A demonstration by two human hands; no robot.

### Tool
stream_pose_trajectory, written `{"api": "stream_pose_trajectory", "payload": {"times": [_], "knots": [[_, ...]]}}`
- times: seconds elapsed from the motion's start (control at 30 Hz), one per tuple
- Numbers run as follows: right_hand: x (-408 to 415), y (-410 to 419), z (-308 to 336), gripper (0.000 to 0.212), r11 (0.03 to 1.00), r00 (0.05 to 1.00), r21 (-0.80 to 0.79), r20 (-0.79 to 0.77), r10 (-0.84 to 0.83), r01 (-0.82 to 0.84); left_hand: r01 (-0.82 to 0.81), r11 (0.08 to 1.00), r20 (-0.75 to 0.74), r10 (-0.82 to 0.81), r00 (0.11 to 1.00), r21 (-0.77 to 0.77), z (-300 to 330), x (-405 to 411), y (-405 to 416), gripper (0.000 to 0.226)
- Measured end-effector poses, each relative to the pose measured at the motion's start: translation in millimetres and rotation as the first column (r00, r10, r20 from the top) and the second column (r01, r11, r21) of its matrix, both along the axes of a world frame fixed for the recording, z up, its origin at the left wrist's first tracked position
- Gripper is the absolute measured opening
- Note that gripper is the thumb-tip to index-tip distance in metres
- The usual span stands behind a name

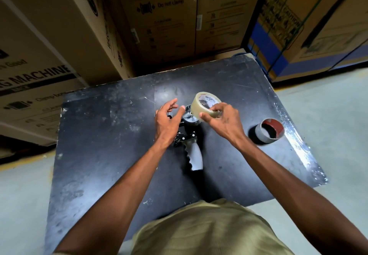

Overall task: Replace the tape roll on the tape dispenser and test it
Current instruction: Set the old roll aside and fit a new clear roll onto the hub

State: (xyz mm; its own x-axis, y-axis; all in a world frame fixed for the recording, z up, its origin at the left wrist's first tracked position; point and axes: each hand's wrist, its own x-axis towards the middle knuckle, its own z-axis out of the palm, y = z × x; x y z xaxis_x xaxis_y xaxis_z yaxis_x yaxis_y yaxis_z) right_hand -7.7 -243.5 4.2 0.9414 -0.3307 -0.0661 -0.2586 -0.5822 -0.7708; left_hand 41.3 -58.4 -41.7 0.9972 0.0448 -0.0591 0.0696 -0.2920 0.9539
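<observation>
Two hands work over the black table, and we see both from above. The right hand grips a roll of clear tape between thumb and fingers, holding it tilted just above the round hub of the tape dispenser. The dispenser lies flat near the table's middle, its grey handle pointing toward us. The left hand hovers over the dispenser's left side with fingers loosely spread and curled; we cannot tell whether it touches the frame. An empty grey cardboard core stands on the table well to the right. Cardboard boxes rise behind.
</observation>
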Motion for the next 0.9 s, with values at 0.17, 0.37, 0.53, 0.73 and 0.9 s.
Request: {"api": "stream_pose_trajectory", "payload": {"times": [0.17, 0.37, 0.53, 0.73, 0.9], "knots": [[-4.4, 3.4, 0.4, 0.037, 0.99, 0.991, -0.047, 0.008, 0.131, -0.13, 0.035, 0.999, 0.039, -0.037, 0.999, 0.041, 3.8, 0.1, 5.2, 0.03], [-7.5, 6.7, 2.8, 0.031, 0.983, 0.984, -0.042, -0.008, 0.178, -0.178, 0.055, 0.998, 0.042, -0.056, 0.998, 0.033, 5.4, -0.8, 12.1, 0.012], [-8.7, 5.1, -0.1, 0.042, 0.981, 0.981, -0.034, -0.014, 0.192, -0.193, 0.098, 0.994, 0.017, -0.097, 0.995, -0.042, 7.7, -6.6, 14.4, 0.006], [0.0, -8.2, -7.2, 0.04, 0.934, 0.937, -0.08, -0.033, 0.348, -0.349, 0.186, 0.982, -0.001, -0.186, 0.983, -0.032, 9.4, -9.4, 21.2, 0.008], [16.8, -23.4, -1.7, 0.037, 0.853, 0.852, -0.013, -0.061, 0.521, -0.522, 0.245, 0.969, -0.003, -0.245, 0.969, -0.041, 14.2, -8.8, 29.4, 0.008]]}}
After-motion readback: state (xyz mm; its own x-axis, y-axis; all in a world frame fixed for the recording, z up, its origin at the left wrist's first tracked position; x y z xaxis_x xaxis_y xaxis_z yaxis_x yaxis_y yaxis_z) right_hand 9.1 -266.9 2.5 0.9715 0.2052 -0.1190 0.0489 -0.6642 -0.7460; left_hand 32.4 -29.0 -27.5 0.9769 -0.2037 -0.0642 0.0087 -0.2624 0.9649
